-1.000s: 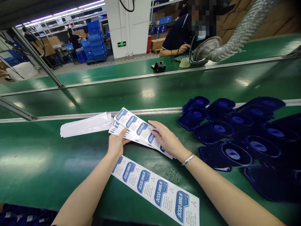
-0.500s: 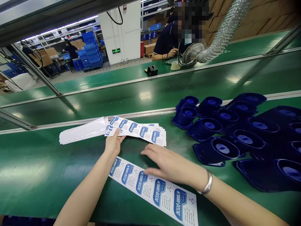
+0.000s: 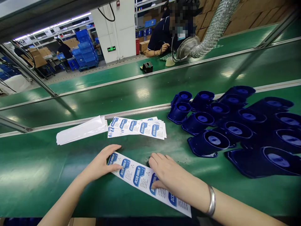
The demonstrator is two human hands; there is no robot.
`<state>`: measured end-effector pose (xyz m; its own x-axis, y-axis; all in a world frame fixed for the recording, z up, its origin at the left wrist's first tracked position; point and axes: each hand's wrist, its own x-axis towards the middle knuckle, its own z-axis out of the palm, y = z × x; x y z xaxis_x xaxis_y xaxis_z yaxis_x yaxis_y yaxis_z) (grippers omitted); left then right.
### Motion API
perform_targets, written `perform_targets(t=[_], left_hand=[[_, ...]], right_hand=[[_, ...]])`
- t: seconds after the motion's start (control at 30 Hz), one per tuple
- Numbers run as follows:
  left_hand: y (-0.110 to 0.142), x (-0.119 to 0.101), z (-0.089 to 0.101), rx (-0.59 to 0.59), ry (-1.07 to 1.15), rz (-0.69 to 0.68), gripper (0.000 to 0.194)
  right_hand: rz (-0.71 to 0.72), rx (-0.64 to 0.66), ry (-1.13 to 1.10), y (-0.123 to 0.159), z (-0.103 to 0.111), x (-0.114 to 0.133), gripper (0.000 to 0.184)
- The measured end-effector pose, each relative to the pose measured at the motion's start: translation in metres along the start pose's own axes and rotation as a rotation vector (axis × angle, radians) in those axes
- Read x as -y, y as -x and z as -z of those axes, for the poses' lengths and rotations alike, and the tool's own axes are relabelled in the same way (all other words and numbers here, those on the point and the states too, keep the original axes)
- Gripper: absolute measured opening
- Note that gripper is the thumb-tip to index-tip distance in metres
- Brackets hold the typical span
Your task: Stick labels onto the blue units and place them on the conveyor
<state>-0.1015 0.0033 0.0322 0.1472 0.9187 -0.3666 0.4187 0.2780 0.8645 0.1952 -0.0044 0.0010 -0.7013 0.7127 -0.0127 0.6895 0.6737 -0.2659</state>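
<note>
A strip of white and blue labels (image 3: 139,176), printed "DC520-5000L/H", lies slantwise on the green work surface in front of me. Over its left end is my left hand (image 3: 103,164), open, with the thumb on the strip and the fingers apart past its far edge. My right hand (image 3: 172,175) rests over the right part, thumb across the labels and fingers beyond the far edge, hiding some of the print. Farther off sits a pile of similar label strips (image 3: 137,127). Left of that pile are plain white paper strips (image 3: 81,130).
Several dark blue plastic housings (image 3: 209,141) stand at the right. A metal rail (image 3: 131,111) runs behind the label piles. Across the green line a co-worker (image 3: 160,36) sits by a flexible metal duct (image 3: 213,28). A small black fixture (image 3: 147,67) stands on the far bench.
My left hand has let go of the label pile and come down to the near strip's left end. My right hand has settled lower over the strip. The view has shifted slightly.
</note>
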Motion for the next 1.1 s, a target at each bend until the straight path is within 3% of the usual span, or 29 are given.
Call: perform_targets(t=[0.07,0.17,0.2,0.3,0.4,0.47,0.67,0.8,1.1], left_hand=[[0.006,0.01,-0.004,-0.013,-0.345,-0.242,0.072],[0.007,0.018,-0.007,-0.105,-0.644,-0.531,0.032],[0.007,0.018,-0.006,-0.142,-0.65,-0.57,0.019],[0.015,0.015,0.001,-0.25,-0.647,-0.699,0.016],[0.028,0.023,0.006,-0.292,-0.679,-0.87,0.028],[0.036,0.036,0.004,-0.236,-0.661,-0.878,0.033],[0.052,0.072,-0.018,-0.124,-0.539,-0.629,0.019],[0.055,0.073,-0.023,-0.092,-0.553,-0.56,0.014],[0.05,0.071,-0.025,-0.121,-0.624,-0.65,0.012]], right_hand=[[0.001,0.055,-0.139,-0.002,0.007,-0.006,0.04],[0.002,0.06,-0.236,-0.007,0.017,-0.016,0.031],[0.019,0.0,-0.213,-0.008,0.02,-0.018,0.026],[0.148,-0.283,-0.046,-0.006,0.032,-0.023,0.013],[0.27,-0.432,0.086,0.002,0.034,-0.021,0.032],[0.323,-0.423,0.121,0.007,0.024,-0.017,0.034],[0.405,-0.294,0.079,0.013,-0.021,-0.004,0.035],[0.43,-0.234,0.046,0.008,-0.03,0.003,0.031],[0.354,-0.173,-0.146,-0.002,-0.035,0.016,0.024]])
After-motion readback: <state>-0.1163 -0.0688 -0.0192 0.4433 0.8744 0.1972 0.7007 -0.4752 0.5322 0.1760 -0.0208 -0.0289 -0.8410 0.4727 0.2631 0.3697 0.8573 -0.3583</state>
